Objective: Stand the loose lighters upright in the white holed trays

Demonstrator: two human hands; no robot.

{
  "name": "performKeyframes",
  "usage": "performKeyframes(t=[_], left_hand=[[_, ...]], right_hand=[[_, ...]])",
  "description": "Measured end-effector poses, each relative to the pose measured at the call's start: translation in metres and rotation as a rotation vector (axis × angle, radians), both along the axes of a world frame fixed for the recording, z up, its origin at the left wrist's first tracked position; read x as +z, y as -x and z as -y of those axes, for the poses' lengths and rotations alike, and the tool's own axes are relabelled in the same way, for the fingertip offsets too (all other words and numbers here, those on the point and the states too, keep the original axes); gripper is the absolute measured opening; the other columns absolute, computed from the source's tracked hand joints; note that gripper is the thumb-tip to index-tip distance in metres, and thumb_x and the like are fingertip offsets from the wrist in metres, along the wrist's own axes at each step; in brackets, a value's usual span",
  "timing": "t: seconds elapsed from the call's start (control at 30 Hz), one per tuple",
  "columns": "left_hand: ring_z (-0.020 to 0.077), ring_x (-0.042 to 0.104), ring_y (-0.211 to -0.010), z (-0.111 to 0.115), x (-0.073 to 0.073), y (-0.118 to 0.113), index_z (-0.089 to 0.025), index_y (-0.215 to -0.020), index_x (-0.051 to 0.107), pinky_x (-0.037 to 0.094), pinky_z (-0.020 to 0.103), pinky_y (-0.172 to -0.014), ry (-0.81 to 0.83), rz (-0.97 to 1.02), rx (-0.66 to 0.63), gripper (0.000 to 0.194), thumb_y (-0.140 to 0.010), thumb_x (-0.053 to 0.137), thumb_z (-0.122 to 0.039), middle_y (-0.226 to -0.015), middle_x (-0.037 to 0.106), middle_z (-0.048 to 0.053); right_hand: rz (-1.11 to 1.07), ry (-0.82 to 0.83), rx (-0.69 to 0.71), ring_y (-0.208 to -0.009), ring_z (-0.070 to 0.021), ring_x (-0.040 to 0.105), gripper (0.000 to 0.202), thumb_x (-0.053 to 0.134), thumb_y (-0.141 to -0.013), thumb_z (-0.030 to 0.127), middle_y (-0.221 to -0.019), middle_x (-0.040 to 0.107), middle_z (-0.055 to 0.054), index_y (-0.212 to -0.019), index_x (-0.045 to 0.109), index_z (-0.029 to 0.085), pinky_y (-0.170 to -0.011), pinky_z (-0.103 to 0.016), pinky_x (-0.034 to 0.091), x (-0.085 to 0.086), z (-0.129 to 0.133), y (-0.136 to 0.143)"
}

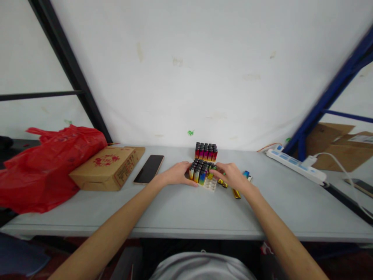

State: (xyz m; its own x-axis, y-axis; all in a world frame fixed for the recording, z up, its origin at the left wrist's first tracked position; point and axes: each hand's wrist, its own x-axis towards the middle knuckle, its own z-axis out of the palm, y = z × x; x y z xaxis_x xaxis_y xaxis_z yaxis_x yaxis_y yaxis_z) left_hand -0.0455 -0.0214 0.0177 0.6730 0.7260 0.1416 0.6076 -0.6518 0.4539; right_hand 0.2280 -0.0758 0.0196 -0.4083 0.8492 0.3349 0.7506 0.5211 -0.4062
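Note:
Upright lighters (199,171) with black tops fill the left part of a clear tray (210,185), whose right front cells are bare. My left hand (180,174) is wrapped round the left side of this group. At its right side my right hand (229,174) has its fingers closed on a yellow-green lighter (211,175) among the others. Loose yellow lighters (236,194) lie on the table beside and under my right hand, and a blue one (246,174) lies beyond it. A second block of red and purple lighters (206,152) stands behind.
A phone (149,169), a cardboard box (106,167) and a red plastic bag (55,167) are on the left. A white power strip (297,166) with a plugged-in cable lies on the right, near an open carton (338,149). A wall rises behind the grey table (189,217).

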Motion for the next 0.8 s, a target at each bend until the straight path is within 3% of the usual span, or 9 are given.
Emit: performKeyframes(t=[0.4, 0.57, 0.7, 0.8], left_hand=[[0.0321, 0.068, -0.098, 0.0, 0.0, 0.0, -0.017, -0.11, 0.067, 0.052, 0.036, -0.083, -0.026, -0.035, -0.004, 0.071, -0.065, 0.082, -0.07, -0.107, 0.072, 0.01], [0.0322, 0.068, -0.1, 0.0, 0.0, 0.0, -0.017, -0.111, 0.067, 0.052, 0.037, -0.085, -0.027, -0.051, -0.001, 0.071, -0.066, 0.081, -0.07, -0.109, 0.072, 0.01], [0.0328, 0.068, -0.103, 0.0, 0.001, 0.0, -0.018, -0.112, 0.066, 0.052, 0.038, -0.089, -0.028, -0.032, -0.002, 0.073, -0.064, 0.082, -0.07, -0.113, 0.073, 0.01], [0.033, 0.068, -0.102, -0.001, 0.001, 0.0, -0.018, -0.112, 0.066, 0.052, 0.039, -0.089, -0.024, -0.033, 0.004, 0.075, -0.063, 0.082, -0.072, -0.114, 0.073, 0.011]], right_hand=[[0.184, -0.062, 0.001, -0.063, -0.0179, 0.061, 0.033, 0.05, -0.106, 0.045, -0.075, 0.071, -0.006, -0.091, 0.063, 0.019, -0.061, -0.027, 0.035, 0.001, 0.0, 0.004], [0.304, -0.042, -0.131, -0.06, -0.0172, 0.059, 0.051, 0.049, -0.103, 0.056, -0.069, 0.069, -0.008, -0.072, 0.065, 0.019, -0.059, -0.028, 0.029, 0.0, 0.001, 0.01], [0.18, -0.056, -0.086, -0.055, -0.0144, 0.051, 0.059, 0.043, -0.103, 0.061, -0.06, 0.064, -0.004, -0.067, 0.064, 0.02, -0.058, -0.028, 0.029, 0.005, 0.003, 0.001], [0.014, -0.13, -0.163, -0.052, -0.0131, 0.05, 0.063, 0.035, -0.106, 0.058, -0.055, 0.06, -0.001, -0.067, 0.065, 0.019, -0.059, -0.027, 0.031, 0.018, 0.005, -0.016]])
